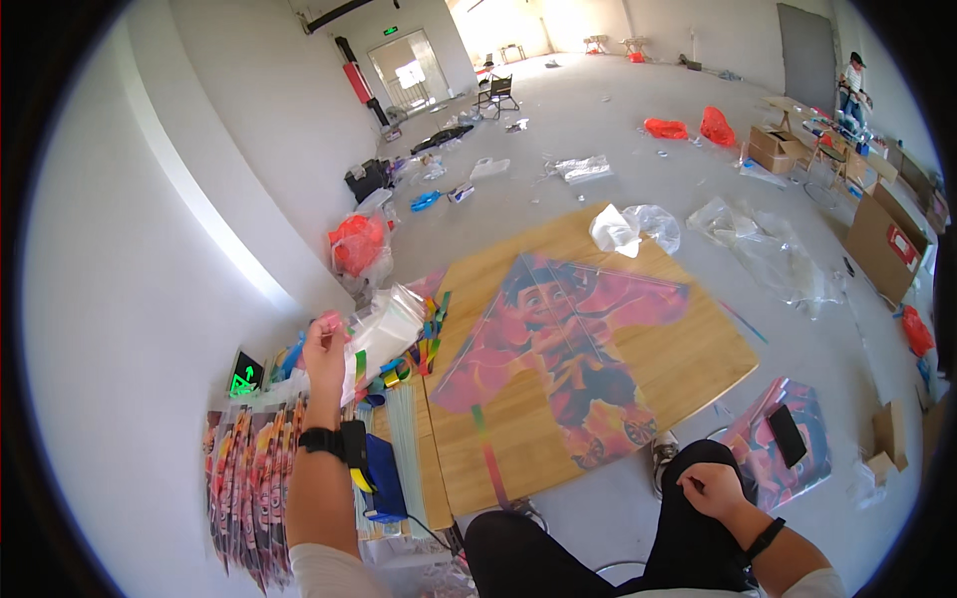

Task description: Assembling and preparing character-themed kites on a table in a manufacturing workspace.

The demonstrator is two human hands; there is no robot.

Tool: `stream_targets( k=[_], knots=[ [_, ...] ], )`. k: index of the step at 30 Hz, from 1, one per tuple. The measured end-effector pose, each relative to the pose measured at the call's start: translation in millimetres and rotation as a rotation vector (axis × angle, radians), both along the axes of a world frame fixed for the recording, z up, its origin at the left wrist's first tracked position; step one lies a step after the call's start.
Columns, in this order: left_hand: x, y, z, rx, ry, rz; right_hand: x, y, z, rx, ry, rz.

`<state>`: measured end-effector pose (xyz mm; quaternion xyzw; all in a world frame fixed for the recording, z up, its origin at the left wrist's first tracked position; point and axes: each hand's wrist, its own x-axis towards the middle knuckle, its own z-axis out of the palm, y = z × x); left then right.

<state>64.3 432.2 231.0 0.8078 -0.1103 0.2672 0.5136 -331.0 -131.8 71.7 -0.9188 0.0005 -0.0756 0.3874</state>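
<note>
My left hand (324, 357) is raised over the left side of the table, fingers pinched on a small pink piece (332, 322) whose kind I cannot make out. Beside it lie white plastic bags (384, 324) and multicoloured ribbons (431, 334). A kite (578, 339) printed with a pink cartoon figure is spread flat on the wooden table (688, 369), a green-to-red ribbon tail (485, 448) at its lower left. My right hand (713, 488) rests on my right knee, its fingers curled in with nothing visible in them.
Packed printed kites (254, 468) hang along the left wall, near a blue box (384, 478). Clear plastic (768, 249) litters the floor beyond the table. On the right are a printed kite sheet with a black phone (787, 436) on it and cardboard boxes (885, 244). A person (852, 90) stands far right.
</note>
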Motion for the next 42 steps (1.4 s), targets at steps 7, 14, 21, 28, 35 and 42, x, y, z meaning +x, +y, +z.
stream_targets(
  k=[7,14,21,28,35,42],
  knots=[
    [-185,-158,39,-0.158,0.126,-0.390,-1,9,4,0.214,0.119,-0.013],
    [-354,-258,-30,-0.404,0.546,-0.616,13,85,94,0.641,0.018,0.321],
    [-410,-270,-89,-0.349,0.610,-0.683,-4,110,87,0.959,0.288,0.237],
    [-423,-266,-103,-0.105,0.399,-0.536,-28,113,65,0.701,0.238,0.254],
    [-409,-260,-93,-0.104,0.478,-0.481,-46,104,86,0.558,0.368,0.373],
    [-407,-265,-96,-0.262,0.584,-0.491,-49,97,88,0.505,0.366,0.402]
  ],
)
